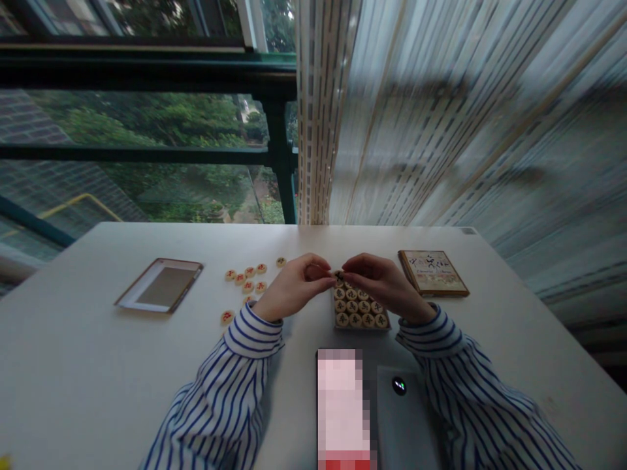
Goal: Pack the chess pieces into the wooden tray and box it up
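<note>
My left hand (298, 285) and my right hand (379, 282) meet at the fingertips over the far left corner of a small box (363, 328). Between their pinched fingers is a round wooden Chinese chess piece (339, 277) with a dark character. Rows of similar pieces (351, 305) with dark characters fill the near part of the box; my right hand hides its far right part. Left of my left hand lie several loose pieces with red characters (248, 286), partly covered by my wrist. One loose piece with a dark character (281, 262) lies behind them.
An open shallow box lid or tray (164, 287) lies at the left of the white table (88, 365). A flat printed case (435, 273) is at the right. Near me lie a phone (343, 405) with a blurred screen and a grey device (406, 418) with a small lit display.
</note>
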A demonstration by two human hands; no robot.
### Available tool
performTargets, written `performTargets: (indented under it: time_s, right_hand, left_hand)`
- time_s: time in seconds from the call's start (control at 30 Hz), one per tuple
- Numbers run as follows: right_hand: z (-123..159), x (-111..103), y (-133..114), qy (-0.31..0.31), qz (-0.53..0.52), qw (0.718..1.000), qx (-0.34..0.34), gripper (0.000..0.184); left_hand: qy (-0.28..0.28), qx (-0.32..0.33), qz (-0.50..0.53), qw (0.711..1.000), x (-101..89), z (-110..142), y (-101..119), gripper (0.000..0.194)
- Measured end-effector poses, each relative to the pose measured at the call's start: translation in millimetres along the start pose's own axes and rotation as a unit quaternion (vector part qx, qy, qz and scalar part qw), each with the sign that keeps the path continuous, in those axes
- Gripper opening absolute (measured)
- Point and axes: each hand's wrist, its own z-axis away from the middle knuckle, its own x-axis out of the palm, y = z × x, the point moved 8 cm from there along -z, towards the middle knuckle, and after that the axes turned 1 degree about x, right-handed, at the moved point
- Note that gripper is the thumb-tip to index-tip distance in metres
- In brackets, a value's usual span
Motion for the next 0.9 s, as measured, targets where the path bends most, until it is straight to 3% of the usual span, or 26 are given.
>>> performTargets:
  time_s: [0.2, 0.9]
  right_hand:
    - [1.4, 4.5, -0.6, -0.022, -0.033, 0.999, 0.022, 0.024]
    - [3.2, 9.9, 2.4, -0.047, -0.001, 0.997, 0.053, 0.027]
  left_hand:
    - [0.001, -0.016, 0.034, 0.999, -3.4, -1.2, -6.5, 0.027]
    - [0.013, -0.041, -0.030, 0.999, -0.5, -1.3, -1.3, 0.022]
